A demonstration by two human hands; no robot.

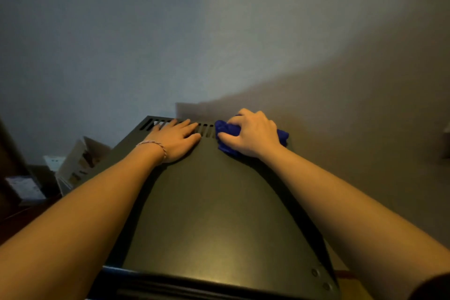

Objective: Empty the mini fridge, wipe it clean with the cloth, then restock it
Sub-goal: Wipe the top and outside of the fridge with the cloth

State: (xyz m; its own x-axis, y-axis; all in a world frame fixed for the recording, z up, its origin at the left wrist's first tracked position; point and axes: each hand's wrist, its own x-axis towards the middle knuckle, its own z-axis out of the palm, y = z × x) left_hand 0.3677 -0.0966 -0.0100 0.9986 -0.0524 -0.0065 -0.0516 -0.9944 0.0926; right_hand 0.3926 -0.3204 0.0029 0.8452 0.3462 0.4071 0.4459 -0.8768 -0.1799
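Wall [243, 31]: it fills the upper part of your view, bluish on the left and brownish on the right, with a shadow falling across its lower right.
Mini fridge [207, 202]: you look down on its dark flat top, which runs from the bottom edge of the view up to the wall. Its door and inside are out of sight.
Vent slots [207, 129]: a row of narrow openings runs along the far edge of the fridge top, just in front of the wall.
Your left hand [174, 140]: it lies palm down on the fridge top near the far edge, fingers [187, 126] straight and slightly spread, the tips reaching over the vent slots. It holds nothing.
Your right hand [250, 135]: it sits at the far right corner of the fridge top, fingers curled round the cloth and pressing it onto the surface.
Cloth [225, 130]: blue and bunched up, it rests on the fridge top beside the vent slots, showing on both sides of your right hand.
Bracelet [155, 145]: a thin cord band circles your left wrist.
Leaflets [80, 165]: printed cards or cartons stand to the left of the fridge, lower down, too dim to read.
Wall socket [53, 161]: a pale plate shows just left of the leaflets.
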